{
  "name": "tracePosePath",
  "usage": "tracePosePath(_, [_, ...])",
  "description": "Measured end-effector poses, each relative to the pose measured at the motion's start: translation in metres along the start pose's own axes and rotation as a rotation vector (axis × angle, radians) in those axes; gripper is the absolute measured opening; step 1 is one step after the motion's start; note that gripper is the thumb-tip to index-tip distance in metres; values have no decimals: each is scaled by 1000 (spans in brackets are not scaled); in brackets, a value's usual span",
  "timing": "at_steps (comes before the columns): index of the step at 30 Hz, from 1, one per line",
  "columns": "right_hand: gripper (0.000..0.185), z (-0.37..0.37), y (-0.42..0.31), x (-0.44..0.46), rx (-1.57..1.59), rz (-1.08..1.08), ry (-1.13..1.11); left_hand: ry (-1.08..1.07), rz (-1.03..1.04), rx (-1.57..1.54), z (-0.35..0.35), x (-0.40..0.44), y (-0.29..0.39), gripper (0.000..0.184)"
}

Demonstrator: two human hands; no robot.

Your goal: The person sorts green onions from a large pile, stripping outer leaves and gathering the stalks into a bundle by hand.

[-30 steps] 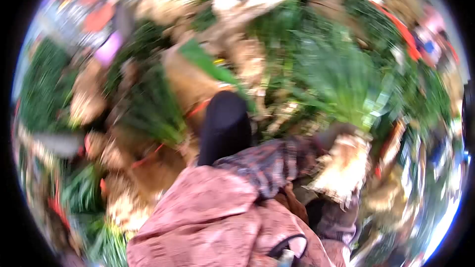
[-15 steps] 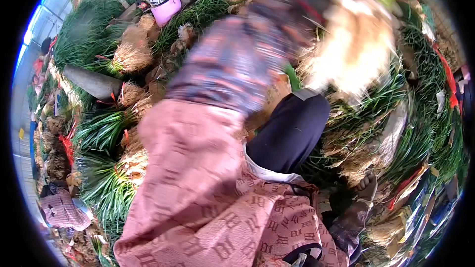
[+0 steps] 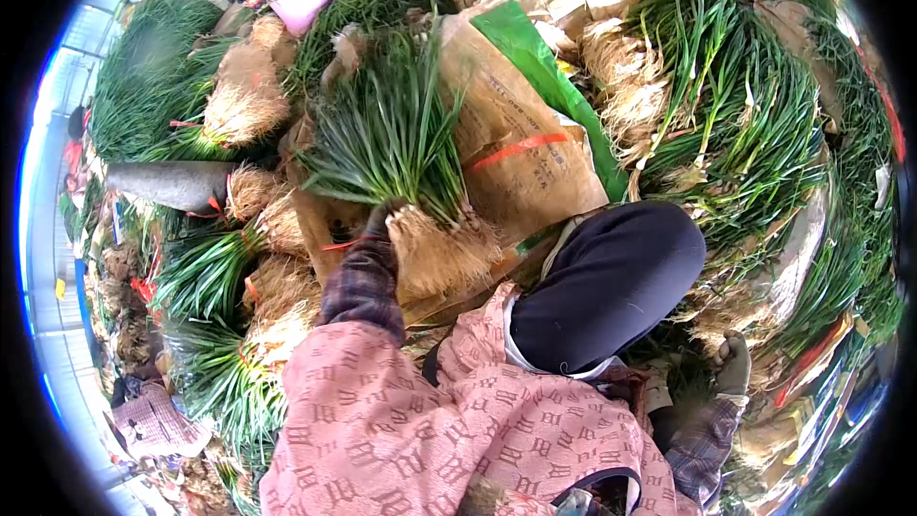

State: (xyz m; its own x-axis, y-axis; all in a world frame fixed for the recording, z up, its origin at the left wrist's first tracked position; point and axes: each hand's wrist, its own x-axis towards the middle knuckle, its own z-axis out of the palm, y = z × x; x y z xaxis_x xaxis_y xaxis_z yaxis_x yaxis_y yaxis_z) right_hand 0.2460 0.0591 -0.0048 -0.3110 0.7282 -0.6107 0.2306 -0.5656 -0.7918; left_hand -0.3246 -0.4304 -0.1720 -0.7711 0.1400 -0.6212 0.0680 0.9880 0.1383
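A bunch of green onion seedlings (image 3: 387, 148) lies over the brown paper sack, its long leaves fanned away from me and its pale roots toward me. My left hand (image 3: 381, 218), in a dark glove below a plaid sleeve, is closed on the left side of the bunch where leaves meet roots. Its fingers are partly hidden. Low on the right, my right hand (image 3: 734, 363) wears a greyish glove. The fingers look curled, beside the roots of the seedling heap; whatever they hold cannot be made out.
The printed paper sack (image 3: 521, 158) has a green edge and a red strip. Tied bundles (image 3: 246, 100) lie on the left near a grey rounded object (image 3: 172, 185). More loose seedlings (image 3: 735, 105) are heaped right. My bent knee (image 3: 621, 277) is close by. Another person sits at top left.
My left arm has swung from the upper right back to the left. The seedlings, blurred before, now lie on the sack. My right hand has shifted slightly right in view.
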Motion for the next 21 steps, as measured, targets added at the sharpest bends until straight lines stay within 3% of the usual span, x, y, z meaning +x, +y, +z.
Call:
tracePosePath(4, [25,18,-35,-36,-405,-60,13,87,40,237,66,-9,19,26])
tracePosePath(6, [31,30,-45,-58,-1074,-478,-24,103,115,291,88,-6,28,27])
tracePosePath(7, [37,37,-49,-64,-1233,-593,11,119,142,302,87,-8,28,28])
tracePosePath(10, [20,55,-36,-40,-875,-297,-93,190,136,345,71,-6,16,30])
tracePosePath(12, [37,54,-21,-11,-717,183,-267,236,121,357,45,1,10,32])
tracePosePath(13, [45,68,-36,-29,-990,119,-406,270,111,358,30,0,6,32])
tracePosePath(15, [52,59,-55,-41,-1490,69,-410,352,114,336,-4,1,7,34])
tracePosePath(17, [48,19,-72,-25,-1329,-115,-187,460,154,279,-48,-6,21,35])
tracePosePath(18, [32,-5,-98,-13,-1217,173,-56,522,199,233,-74,-10,32,36])
tracePosePath(19, [27,-27,-112,-16,-1132,56,157,572,261,197,-98,-17,51,36])
tracePosePath(21, [40,-81,-115,5,-1188,143,408,611,498,75,-150,-40,107,38])
